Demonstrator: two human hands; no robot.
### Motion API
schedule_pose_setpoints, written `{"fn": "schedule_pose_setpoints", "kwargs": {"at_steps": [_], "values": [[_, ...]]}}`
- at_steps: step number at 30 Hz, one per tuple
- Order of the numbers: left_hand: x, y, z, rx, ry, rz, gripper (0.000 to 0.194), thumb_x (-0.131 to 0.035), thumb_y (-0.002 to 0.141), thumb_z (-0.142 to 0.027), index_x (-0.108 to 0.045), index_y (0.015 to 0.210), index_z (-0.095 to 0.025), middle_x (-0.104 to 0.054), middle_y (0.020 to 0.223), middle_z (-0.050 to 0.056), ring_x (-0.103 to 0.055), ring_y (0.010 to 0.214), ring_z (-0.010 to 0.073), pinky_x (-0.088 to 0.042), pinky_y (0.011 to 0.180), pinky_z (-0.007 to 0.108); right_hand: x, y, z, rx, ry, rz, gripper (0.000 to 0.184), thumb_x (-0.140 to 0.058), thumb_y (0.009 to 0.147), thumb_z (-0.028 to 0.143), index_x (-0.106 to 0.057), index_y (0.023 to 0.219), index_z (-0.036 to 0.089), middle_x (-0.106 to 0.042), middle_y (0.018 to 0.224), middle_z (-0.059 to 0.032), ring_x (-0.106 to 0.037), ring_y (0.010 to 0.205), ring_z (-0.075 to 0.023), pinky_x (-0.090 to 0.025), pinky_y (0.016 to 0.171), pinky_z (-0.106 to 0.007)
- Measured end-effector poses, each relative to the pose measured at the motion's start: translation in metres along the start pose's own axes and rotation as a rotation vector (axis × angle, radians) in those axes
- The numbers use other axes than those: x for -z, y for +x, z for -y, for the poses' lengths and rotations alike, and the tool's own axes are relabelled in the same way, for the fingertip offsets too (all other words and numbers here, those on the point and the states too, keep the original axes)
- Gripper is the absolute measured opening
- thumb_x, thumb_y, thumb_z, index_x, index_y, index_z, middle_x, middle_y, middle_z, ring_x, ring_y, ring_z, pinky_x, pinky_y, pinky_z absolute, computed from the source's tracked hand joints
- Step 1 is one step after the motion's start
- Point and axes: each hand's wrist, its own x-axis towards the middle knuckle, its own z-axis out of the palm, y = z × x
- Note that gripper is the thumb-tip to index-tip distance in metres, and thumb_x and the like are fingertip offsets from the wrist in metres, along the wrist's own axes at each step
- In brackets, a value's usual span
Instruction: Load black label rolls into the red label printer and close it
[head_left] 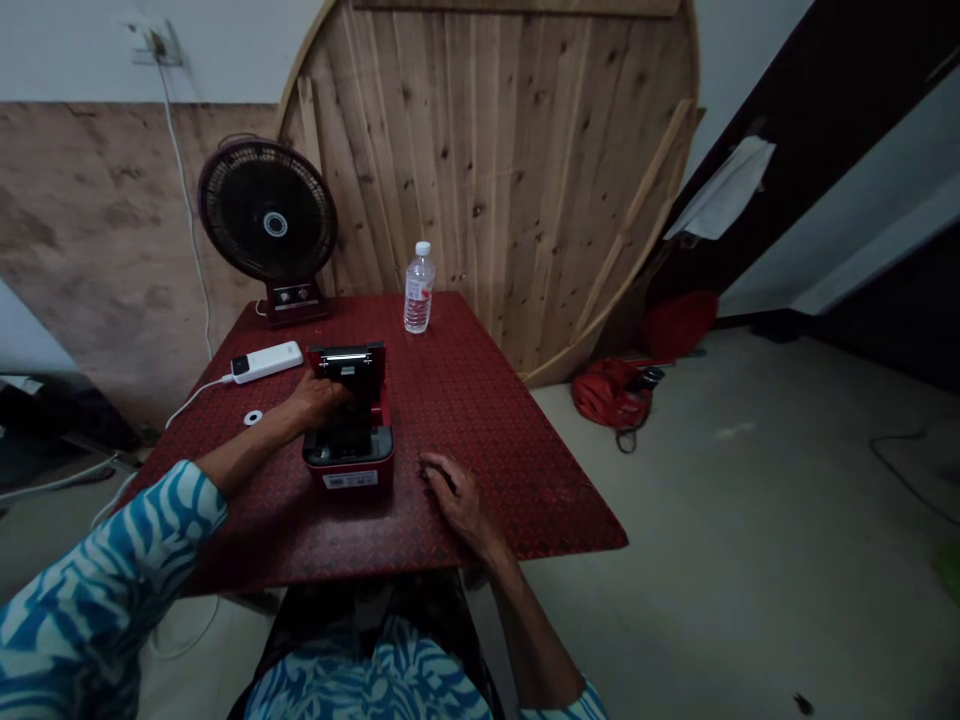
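Note:
A red and black printer (349, 462), which looks like a receipt or label printer, stands on the red patterned table with its lid raised. My left hand (321, 398) reaches in from the left side under the lid. Its fingers are lost in the dark interior, so what they touch or hold is hidden. On the table to the right of the printer rests my right hand (459, 497), fingers loosely bent and apart, with nothing in them. A small white ring-shaped piece (253, 417), perhaps a paper roll, lies left of the printer.
A white power bank (267, 362) with a cable lies at the table's left. Behind it stands a fan (270, 225). A water bottle (418, 290) stands near the back edge of the table (540, 500). A red bag (611, 392) sits on the floor.

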Motion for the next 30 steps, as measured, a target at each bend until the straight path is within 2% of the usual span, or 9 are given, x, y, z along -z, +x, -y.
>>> {"fn": "schedule_pose_setpoints", "kwargs": {"at_steps": [3, 7, 12, 14, 16, 19, 21, 25, 30], "values": [[0.003, -0.005, 0.001, -0.027, -0.006, 0.005, 0.028, -0.055, 0.074, -0.020, -0.072, 0.094, -0.027, -0.075, 0.096, 0.004, -0.065, 0.095, 0.0238, -0.037, 0.088, 0.035, -0.001, -0.001, 0.000, 0.006, -0.005, -0.019, 0.025, -0.044, 0.088, 0.029, -0.064, 0.101, 0.022, -0.068, 0.097, -0.0059, -0.064, 0.091, -0.0182, -0.050, 0.085, -0.033], [0.005, -0.004, -0.001, -0.019, 0.016, 0.005, 0.029, -0.054, 0.074, -0.019, -0.072, 0.095, -0.028, -0.075, 0.095, 0.004, -0.065, 0.094, 0.0247, -0.036, 0.088, 0.037, -0.002, -0.001, 0.000, 0.022, 0.000, -0.029, 0.024, -0.044, 0.088, 0.027, -0.064, 0.099, 0.021, -0.068, 0.096, -0.0062, -0.064, 0.092, -0.0183, -0.050, 0.086, -0.034], [0.003, 0.005, -0.003, 0.005, 0.005, 0.008, 0.020, -0.059, 0.071, -0.020, -0.075, 0.083, -0.027, -0.076, 0.085, 0.005, -0.066, 0.087, 0.0256, -0.037, 0.087, 0.039, -0.002, 0.000, 0.000, 0.016, 0.012, -0.037, 0.024, -0.045, 0.087, 0.028, -0.065, 0.099, 0.023, -0.068, 0.096, -0.0058, -0.064, 0.092, -0.0181, -0.050, 0.085, -0.033], [0.003, 0.004, 0.000, -0.015, -0.010, 0.012, 0.021, -0.060, 0.073, -0.021, -0.075, 0.086, -0.027, -0.075, 0.089, 0.005, -0.066, 0.090, 0.0250, -0.038, 0.089, 0.038, -0.002, 0.000, 0.000, 0.019, 0.006, -0.032, 0.024, -0.044, 0.087, 0.028, -0.065, 0.098, 0.023, -0.068, 0.095, -0.0058, -0.064, 0.091, -0.0183, -0.050, 0.084, -0.033], [0.005, -0.005, 0.003, -0.043, -0.068, 0.006, 0.025, -0.058, 0.078, -0.025, -0.073, 0.098, -0.027, -0.074, 0.100, 0.004, -0.065, 0.097, 0.0235, -0.040, 0.088, 0.034, -0.001, -0.001, 0.001, 0.021, -0.003, -0.025, 0.024, -0.044, 0.087, 0.027, -0.065, 0.098, 0.023, -0.068, 0.093, -0.0056, -0.064, 0.089, -0.0183, -0.051, 0.082, -0.032], [0.009, -0.031, 0.004, -0.037, -0.346, -0.117, 0.037, -0.047, 0.087, -0.039, -0.065, 0.115, -0.024, -0.069, 0.114, 0.005, -0.064, 0.101, 0.0221, -0.045, 0.084, 0.030, 0.000, -0.001, 0.002, 0.029, -0.007, -0.025, 0.024, -0.044, 0.088, 0.028, -0.065, 0.098, 0.022, -0.068, 0.092, -0.0056, -0.064, 0.088, -0.0180, -0.051, 0.081, -0.031], [0.008, -0.052, -0.001, -0.017, -0.512, -0.234, 0.044, -0.046, 0.087, -0.048, -0.063, 0.119, -0.022, -0.068, 0.116, 0.006, -0.063, 0.102, 0.0234, -0.046, 0.084, 0.031, 0.000, -0.001, 0.002, 0.033, -0.012, -0.024, 0.024, -0.043, 0.088, 0.028, -0.064, 0.099, 0.022, -0.068, 0.094, -0.0060, -0.064, 0.089, -0.0181, -0.050, 0.083, -0.032], [-0.008, -0.081, -0.018, -0.042, -0.453, -0.355, 0.050, -0.061, 0.077, -0.053, -0.063, 0.115, -0.020, -0.069, 0.112, 0.009, -0.061, 0.104, 0.0275, -0.043, 0.093, 0.042, -0.001, 0.000, 0.000, 0.027, -0.024, -0.014, 0.024, -0.044, 0.088, 0.027, -0.064, 0.101, 0.023, -0.068, 0.096, -0.0059, -0.063, 0.092, -0.0187, -0.050, 0.084, -0.033], [-0.030, -0.084, -0.029, -0.128, -0.381, -0.479, 0.031, -0.057, 0.084, -0.045, -0.066, 0.103, -0.022, -0.071, 0.104, 0.006, -0.062, 0.102, 0.0227, -0.034, 0.102, 0.044, -0.002, 0.000, -0.003, 0.033, -0.024, -0.018, 0.025, -0.044, 0.088, 0.029, -0.064, 0.101, 0.023, -0.069, 0.096, -0.0059, -0.064, 0.091, -0.0188, -0.050, 0.084, -0.033]]}}
